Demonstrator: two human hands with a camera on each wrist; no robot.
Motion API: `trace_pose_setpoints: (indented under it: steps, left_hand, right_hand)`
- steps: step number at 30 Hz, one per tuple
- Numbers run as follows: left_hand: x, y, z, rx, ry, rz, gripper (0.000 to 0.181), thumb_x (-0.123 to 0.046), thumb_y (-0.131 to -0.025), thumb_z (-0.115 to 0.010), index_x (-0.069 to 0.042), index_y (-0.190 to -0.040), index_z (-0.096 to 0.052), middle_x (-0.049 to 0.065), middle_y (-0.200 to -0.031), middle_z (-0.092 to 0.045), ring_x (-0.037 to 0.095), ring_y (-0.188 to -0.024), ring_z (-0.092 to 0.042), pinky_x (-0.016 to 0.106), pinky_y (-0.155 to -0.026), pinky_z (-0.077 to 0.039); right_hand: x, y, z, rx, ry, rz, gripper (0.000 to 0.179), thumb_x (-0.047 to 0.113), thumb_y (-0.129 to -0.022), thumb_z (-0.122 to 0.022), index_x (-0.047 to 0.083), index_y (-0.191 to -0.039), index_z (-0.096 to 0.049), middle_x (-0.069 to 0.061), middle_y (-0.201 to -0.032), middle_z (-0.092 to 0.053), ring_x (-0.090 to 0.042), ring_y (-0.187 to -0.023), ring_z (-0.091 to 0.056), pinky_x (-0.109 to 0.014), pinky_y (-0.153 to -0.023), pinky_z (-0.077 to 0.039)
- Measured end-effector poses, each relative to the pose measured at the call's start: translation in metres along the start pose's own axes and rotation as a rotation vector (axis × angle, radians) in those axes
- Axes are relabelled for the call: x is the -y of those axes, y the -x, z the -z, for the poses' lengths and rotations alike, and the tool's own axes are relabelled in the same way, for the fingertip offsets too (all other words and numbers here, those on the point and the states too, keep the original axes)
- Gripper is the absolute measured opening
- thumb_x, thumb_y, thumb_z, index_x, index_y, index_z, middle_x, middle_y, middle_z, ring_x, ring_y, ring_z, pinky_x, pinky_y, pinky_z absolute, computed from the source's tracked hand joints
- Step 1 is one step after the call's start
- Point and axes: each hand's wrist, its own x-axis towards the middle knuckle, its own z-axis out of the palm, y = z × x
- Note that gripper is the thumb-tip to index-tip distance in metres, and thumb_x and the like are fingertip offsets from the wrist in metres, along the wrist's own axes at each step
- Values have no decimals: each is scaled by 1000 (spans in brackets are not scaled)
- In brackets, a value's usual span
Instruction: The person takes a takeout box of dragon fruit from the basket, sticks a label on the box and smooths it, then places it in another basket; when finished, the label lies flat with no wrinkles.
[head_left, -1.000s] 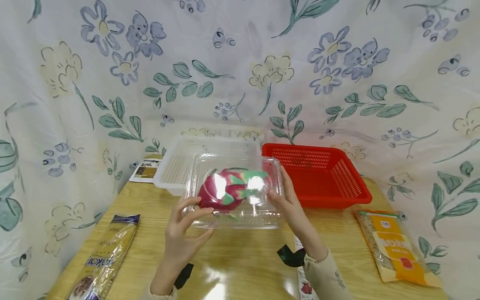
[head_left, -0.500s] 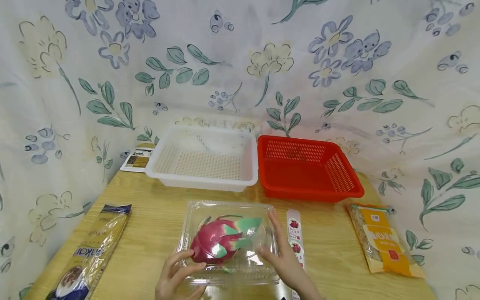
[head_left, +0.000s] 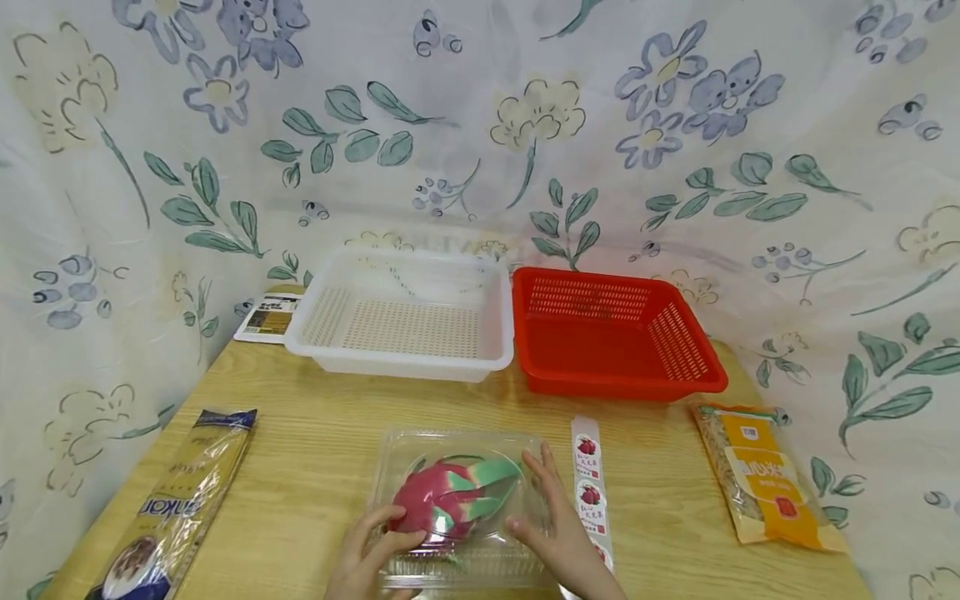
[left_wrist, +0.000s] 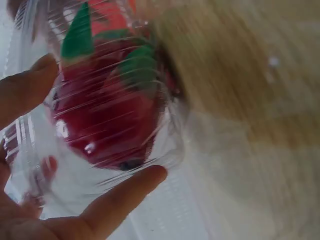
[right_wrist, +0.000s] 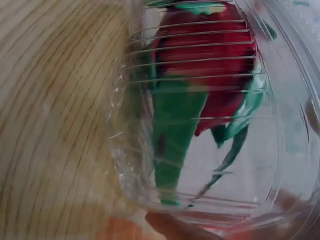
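Step in hand, as judged: steadying the clear plastic clamshell box point(head_left: 497, 533), a red-and-green oval dragon fruit point(head_left: 429, 502) inside. Left hand point(head_left: 366, 552) and right hand point(head_left: 561, 535) grip opposite sides, fingers parted. Table contact: cannot tell. Next move calls for level support. Bare wood-grain tabletop point(head_left: 315, 467) lies leftward; white paper sticker strip point(head_left: 591, 467) crowds the right.

The bench point(head_left: 300, 442) bore a red plastic basket point(head_left: 600, 385); left of it, a white basket point(head_left: 401, 363), sachet point(head_left: 268, 318) and gold packet point(head_left: 182, 500); in front, a sticker strip point(head_left: 590, 479); front-right, an orange pouch point(head_left: 768, 479).
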Motion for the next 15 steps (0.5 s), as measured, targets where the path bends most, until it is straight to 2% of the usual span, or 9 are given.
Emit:
trace_pose_setpoints:
  steps: [5, 8, 9, 12, 15]
  left_hand:
    - [-1, -6, 5, 133, -13, 36, 47, -48, -76, -75, -27, -117, -64, 7, -139, -49, 2, -135, -30, 40, -83, -48]
    - [1, -9, 8, 182, -15, 22, 49, -48, -76, -76, -28, -119, -63, 7, -146, -45, 0, -139, -27, 46, -76, -51]
    - [2, -10, 10, 190, -34, 15, 49, -47, -74, -78, -29, -118, -64, 6, -146, -46, -1, -139, -28, 44, -77, -52]
    - [2, -11, 16, 234, -55, 59, 51, -35, -69, -83, -32, -116, -64, -1, -147, -46, -7, -136, -29, 34, -79, -53]
    - [1, -12, 22, 296, -49, 142, 54, -24, -69, -83, -35, -117, -63, -8, -145, -47, -11, -130, -33, 28, -79, -53]
  right_hand:
    - [-6, 2, 3, 13, 56, 43, 78, 21, -87, -69, 20, -153, -27, -20, -163, 2, -56, -142, -13, -83, -97, -18]
    - [-9, 1, 5, 31, 89, 50, 78, 22, -88, -69, 21, -153, -27, -17, -163, 1, -54, -143, -14, -83, -96, -21]
    - [-9, 1, 7, 42, 96, 46, 76, 23, -89, -68, 22, -153, -28, -15, -164, 1, -53, -143, -15, -83, -96, -23]
    - [-10, -1, 16, 94, 116, 49, 68, 24, -93, -64, 24, -152, -31, -10, -165, -4, -48, -142, -24, -73, -99, -35]
    - [-13, -5, 33, 165, 83, 78, 56, 18, -98, -54, 16, -151, -34, -16, -162, -13, -50, -134, -38, -63, -96, -46]
